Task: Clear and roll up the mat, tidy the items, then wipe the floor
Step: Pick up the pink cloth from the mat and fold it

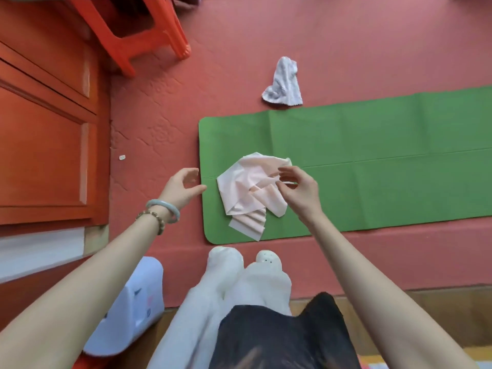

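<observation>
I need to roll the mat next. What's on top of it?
A crumpled pink cloth lies near the end of the green mat, the right hand over it. Anything beneath the cloth is hidden.

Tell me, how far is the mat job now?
Nothing looks finished. The green mat lies flat with the pink cloth crumpled on it. In hand: the right hand is at the cloth's edge, perhaps pinching it; the left hand hovers open by the mat's end. Left: remove the cloth, roll the mat, tidy the white cloth beyond it, wipe the floor.
</observation>
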`<move>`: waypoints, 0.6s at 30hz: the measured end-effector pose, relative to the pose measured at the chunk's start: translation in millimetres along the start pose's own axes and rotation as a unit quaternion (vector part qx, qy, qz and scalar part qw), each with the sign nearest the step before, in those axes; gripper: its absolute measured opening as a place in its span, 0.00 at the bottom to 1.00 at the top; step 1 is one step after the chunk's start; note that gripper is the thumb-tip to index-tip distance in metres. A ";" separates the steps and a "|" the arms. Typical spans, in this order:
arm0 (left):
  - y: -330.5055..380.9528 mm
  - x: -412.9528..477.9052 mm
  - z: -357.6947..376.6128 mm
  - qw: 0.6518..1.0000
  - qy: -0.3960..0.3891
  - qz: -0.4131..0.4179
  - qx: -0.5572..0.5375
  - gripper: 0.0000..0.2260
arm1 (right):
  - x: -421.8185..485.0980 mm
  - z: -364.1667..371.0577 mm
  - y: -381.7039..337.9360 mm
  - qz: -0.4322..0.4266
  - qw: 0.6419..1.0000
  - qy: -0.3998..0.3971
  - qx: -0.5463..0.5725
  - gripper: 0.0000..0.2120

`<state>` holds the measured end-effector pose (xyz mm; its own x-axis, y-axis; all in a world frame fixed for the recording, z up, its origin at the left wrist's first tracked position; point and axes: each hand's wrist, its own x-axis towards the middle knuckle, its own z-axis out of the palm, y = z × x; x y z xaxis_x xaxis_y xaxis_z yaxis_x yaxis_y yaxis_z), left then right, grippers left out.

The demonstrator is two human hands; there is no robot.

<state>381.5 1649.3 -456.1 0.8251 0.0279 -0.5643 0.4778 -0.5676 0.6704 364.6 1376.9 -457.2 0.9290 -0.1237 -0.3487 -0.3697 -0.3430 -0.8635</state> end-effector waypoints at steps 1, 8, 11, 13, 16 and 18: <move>-16.2 21.2 9.9 1.000 0.006 -0.008 0.008 0.22 | 17.7 13.2 24.3 0.002 1.000 0.008 -0.004 0.12; -115.6 180.4 91.5 0.999 0.010 -0.017 0.042 0.18 | 128.6 91.6 186.0 -0.033 0.997 0.014 -0.072 0.11; -154.2 242.4 126.0 0.998 -0.001 -0.017 0.056 0.18 | 172.4 120.9 249.8 -0.060 0.990 -0.008 -0.124 0.13; -176.7 279.0 146.5 0.997 -0.004 -0.013 0.080 0.18 | 198.2 137.0 285.6 -0.058 0.981 -0.045 -0.182 0.15; -204.6 325.5 175.0 0.992 0.007 0.009 0.126 0.19 | 223.6 154.5 326.6 -0.057 0.952 -0.114 -0.277 0.21; -220.1 350.8 194.2 0.987 0.006 0.037 0.159 0.19 | 234.4 163.2 347.1 -0.083 0.934 -0.131 -0.322 0.25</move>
<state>507.1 1624.3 -895.1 0.8583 -0.0146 -0.5130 0.2989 -0.7983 0.5228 452.0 1380.9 -898.2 0.9064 0.1853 -0.3795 -0.0569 -0.8368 -0.5445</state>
